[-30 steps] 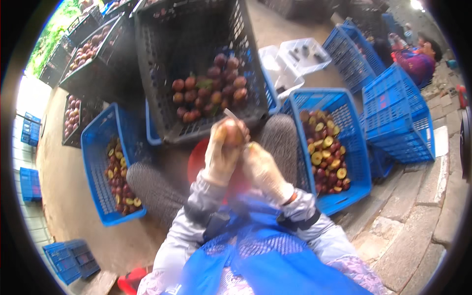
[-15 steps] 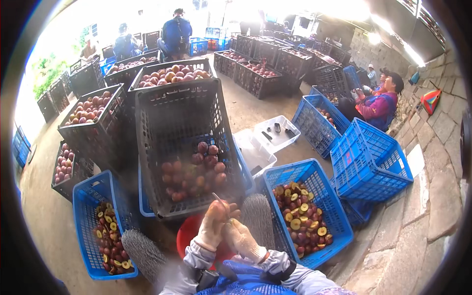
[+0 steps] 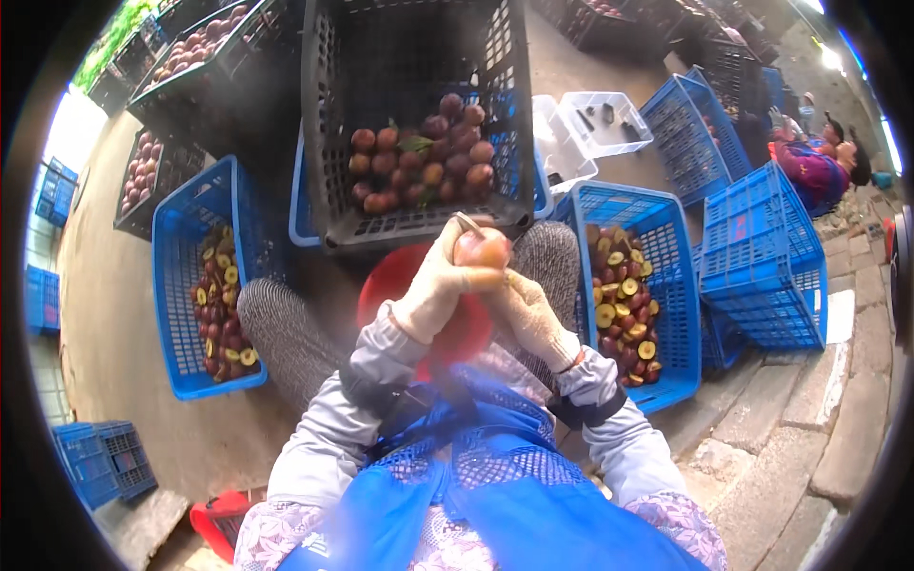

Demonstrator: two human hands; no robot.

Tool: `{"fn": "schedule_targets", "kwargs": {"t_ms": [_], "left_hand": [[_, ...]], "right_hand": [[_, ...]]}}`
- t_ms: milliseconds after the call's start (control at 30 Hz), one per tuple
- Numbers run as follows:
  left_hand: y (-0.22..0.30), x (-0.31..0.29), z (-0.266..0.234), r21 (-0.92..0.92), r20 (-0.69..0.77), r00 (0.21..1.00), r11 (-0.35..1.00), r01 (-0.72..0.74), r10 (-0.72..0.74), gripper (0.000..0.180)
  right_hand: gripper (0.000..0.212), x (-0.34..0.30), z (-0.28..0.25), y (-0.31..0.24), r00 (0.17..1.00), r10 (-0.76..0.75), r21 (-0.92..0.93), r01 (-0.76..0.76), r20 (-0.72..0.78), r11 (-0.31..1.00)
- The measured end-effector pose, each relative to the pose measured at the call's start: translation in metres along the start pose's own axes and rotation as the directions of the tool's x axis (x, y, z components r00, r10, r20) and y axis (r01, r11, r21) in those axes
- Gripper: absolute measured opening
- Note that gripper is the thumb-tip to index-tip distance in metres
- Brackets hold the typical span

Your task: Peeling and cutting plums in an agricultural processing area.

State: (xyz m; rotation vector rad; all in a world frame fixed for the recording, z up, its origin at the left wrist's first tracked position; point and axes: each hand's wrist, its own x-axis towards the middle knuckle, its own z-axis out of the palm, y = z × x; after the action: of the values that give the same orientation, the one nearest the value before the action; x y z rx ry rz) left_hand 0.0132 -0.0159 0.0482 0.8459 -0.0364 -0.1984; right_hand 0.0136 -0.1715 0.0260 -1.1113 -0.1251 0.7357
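Note:
My left hand (image 3: 433,292), in a cream work glove, is closed around a reddish plum (image 3: 484,249). A thin metallic strip (image 3: 466,223) shows at the plum's upper left; which hand holds it I cannot tell. Just below the fruit, my gloved right hand (image 3: 533,319) has its fingers curled in against my left hand, and what they grip is hidden. Beneath both hands, between my knees, stands a red bucket (image 3: 379,285). Straight ahead, a tilted black crate (image 3: 324,133) holds whole plums (image 3: 433,157).
Blue crates of cut plums flank my legs, one left (image 3: 171,285), one right (image 3: 681,314). Empty-looking blue crates (image 3: 762,257) stack farther right. A clear plastic bin (image 3: 609,128) with small dark items lies beyond. A seated person (image 3: 814,171) works at far right.
My view has tipped downward, so the far crates and people slid up or out. My hands have lifted and turned, bringing the plum into plain sight above the gloves.

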Motion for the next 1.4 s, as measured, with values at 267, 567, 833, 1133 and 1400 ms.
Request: {"fn": "schedule_targets", "kwargs": {"t_ms": [267, 567, 833, 1133, 1400], "left_hand": [[-0.014, -0.007, -0.005, -0.023, -0.034, 0.999, 0.999, 0.038, -0.039, 0.050], [-0.012, -0.005, -0.004, 0.080, 0.003, 0.999, 0.996, 0.034, -0.035, 0.052], [-0.027, -0.004, 0.004, -0.157, -0.140, 0.990, 0.988, -0.009, -0.013, 0.040], [-0.003, -0.005, -0.014, 0.600, -0.154, 0.988, 0.792, 0.113, -0.025, 0.051], [-0.040, -0.004, -0.017, -0.363, -0.015, 1.000, 0.932, -0.006, 0.001, 0.047]], "right_hand": [[0.016, 0.003, -0.008, 0.018, 0.990, -0.135, -0.159, 0.140, 0.040, 0.977], [0.031, 0.001, -0.024, 0.009, 0.996, -0.059, -0.376, 0.080, 0.069, 0.923], [0.033, 0.005, -0.016, 0.024, 0.996, -0.091, -0.204, 0.087, -0.010, 0.975], [0.021, 0.001, -0.036, -0.006, 0.990, -0.070, -0.577, 0.127, 0.119, 0.807], [0.018, 0.004, -0.028, 0.006, 0.989, -0.125, -0.527, 0.149, 0.081, 0.837]]}}
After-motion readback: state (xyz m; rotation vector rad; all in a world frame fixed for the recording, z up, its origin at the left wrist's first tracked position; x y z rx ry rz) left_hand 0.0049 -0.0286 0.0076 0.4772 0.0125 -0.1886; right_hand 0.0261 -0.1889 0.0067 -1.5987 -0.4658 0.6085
